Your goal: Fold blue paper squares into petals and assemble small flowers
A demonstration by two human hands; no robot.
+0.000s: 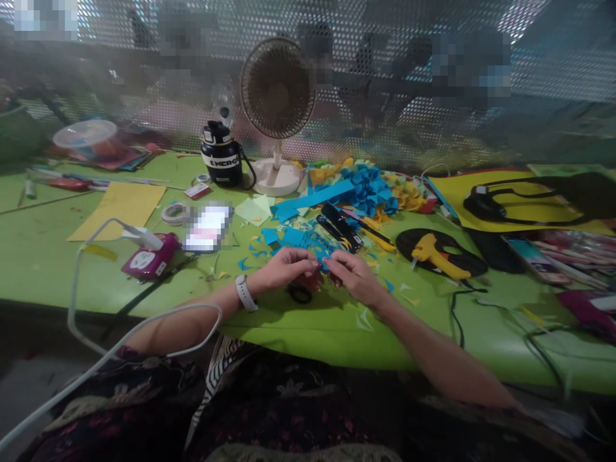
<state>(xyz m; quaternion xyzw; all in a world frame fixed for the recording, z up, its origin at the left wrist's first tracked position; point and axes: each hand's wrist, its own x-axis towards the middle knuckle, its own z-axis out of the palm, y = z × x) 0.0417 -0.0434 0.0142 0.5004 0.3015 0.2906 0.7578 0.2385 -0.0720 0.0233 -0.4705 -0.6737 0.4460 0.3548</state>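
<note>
Blue paper scrap (pixel 325 262) sits at the fingertips of both hands, seen from the head camera, small and partly hidden. The left hand (pixel 286 269) and right hand (pixel 353 279) each close in a tight pinching grip on it. Blue and yellow paper cuttings (pixel 298 239) lie just beyond on the green worktop (pixel 38 256), with black scissors (pixel 299 294) just below the hands and a yellow glue gun (pixel 433 256) off to the right
</note>
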